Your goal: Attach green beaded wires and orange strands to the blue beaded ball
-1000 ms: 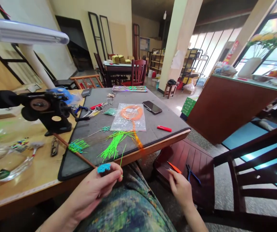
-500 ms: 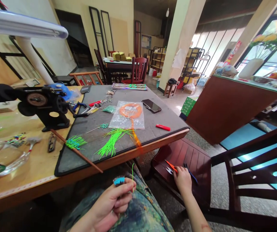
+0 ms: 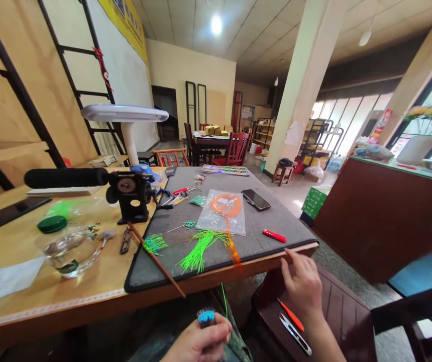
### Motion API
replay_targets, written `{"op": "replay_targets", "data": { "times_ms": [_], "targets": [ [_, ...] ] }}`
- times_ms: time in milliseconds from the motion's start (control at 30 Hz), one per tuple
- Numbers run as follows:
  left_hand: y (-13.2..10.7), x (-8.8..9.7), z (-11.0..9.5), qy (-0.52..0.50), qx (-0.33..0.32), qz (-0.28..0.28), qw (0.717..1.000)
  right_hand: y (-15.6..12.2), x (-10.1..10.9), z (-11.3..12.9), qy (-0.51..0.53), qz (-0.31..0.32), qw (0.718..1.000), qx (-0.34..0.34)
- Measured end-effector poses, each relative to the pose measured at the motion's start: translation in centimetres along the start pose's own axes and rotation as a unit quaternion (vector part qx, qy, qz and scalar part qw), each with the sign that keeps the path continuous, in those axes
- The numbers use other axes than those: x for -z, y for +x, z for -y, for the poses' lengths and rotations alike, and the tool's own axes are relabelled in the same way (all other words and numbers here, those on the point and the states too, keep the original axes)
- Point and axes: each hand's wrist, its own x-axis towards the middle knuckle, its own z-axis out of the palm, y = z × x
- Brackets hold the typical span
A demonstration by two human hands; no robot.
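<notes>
My left hand (image 3: 201, 343) is low at the bottom edge, over my lap, fingers closed on a small blue bristled piece (image 3: 206, 315) and a thin green strand (image 3: 224, 300) that sticks upward. My right hand (image 3: 304, 286) is raised just below the table's front edge (image 3: 238, 271), fingers curled. Orange-handled snips (image 3: 293, 326) hang under its palm, blades pointing down to the right, and seem held by the lower fingers. Behind this hand is the dark red seat of a wooden chair (image 3: 347, 317).
A grey mat (image 3: 272, 221) carries green strands (image 3: 197, 251), a bag with an orange coil (image 3: 223, 211), a phone (image 3: 256, 199) and a red lighter (image 3: 274, 236). A black clamp device (image 3: 131, 193), desk lamp (image 3: 125, 114), glass bowl (image 3: 69, 251) and wooden stick (image 3: 155, 259) stand left. A brown counter (image 3: 382, 216) is right.
The view has tilted upward. My right hand has come up from the chair seat to the table's edge, with the orange snips under it. My left hand sits lower in view.
</notes>
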Motion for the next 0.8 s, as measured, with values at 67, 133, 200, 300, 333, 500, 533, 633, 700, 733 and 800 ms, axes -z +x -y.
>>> {"op": "replay_targets", "data": {
  "times_ms": [67,133,200,300,333,500,533,633,700,733,800],
  "targets": [
    [-0.1,0.0,-0.1,-0.038,-0.005,-0.014,0.999,4.1,-0.6,0.4,-0.039,0.075,0.996,0.016],
    [-0.1,0.1,-0.1,-0.080,-0.013,-0.035,0.996,7.2,-1.8,0.5,-0.045,0.154,0.987,0.009],
    [-0.1,0.1,-0.2,-0.113,-0.026,-0.049,0.992,9.3,-3.1,0.4,-0.027,0.192,0.981,0.006],
    [0.1,0.3,-0.4,-0.151,-0.048,-0.057,0.986,10.6,-4.2,0.3,0.009,0.212,0.977,-0.019],
    [0.1,0.3,-0.5,-0.163,-0.051,-0.066,0.983,10.3,-4.2,0.5,0.022,0.209,0.977,-0.033],
    [0.3,0.3,-0.8,-0.190,-0.074,-0.100,0.974,3.0,-1.6,5.5,0.146,0.195,0.962,-0.121],
    [0.4,0.2,-0.8,-0.184,-0.081,-0.104,0.974,0.7,-1.2,7.2,0.284,0.210,0.916,-0.191],
    [0.6,0.3,-0.6,-0.156,-0.101,-0.107,0.977,-5.8,-0.8,12.0,0.514,0.261,0.734,-0.359],
    [0.8,0.6,-0.4,-0.143,-0.106,-0.108,0.978,-8.4,-1.4,14.0,0.564,0.300,0.631,-0.440],
    [1.0,0.8,-0.3,-0.140,-0.105,-0.108,0.979,-9.0,-1.8,14.6,0.573,0.311,0.602,-0.462],
    [1.3,1.1,-0.1,-0.137,-0.101,-0.109,0.979,-9.3,-2.6,15.1,0.574,0.325,0.589,-0.467]
  ]
}}
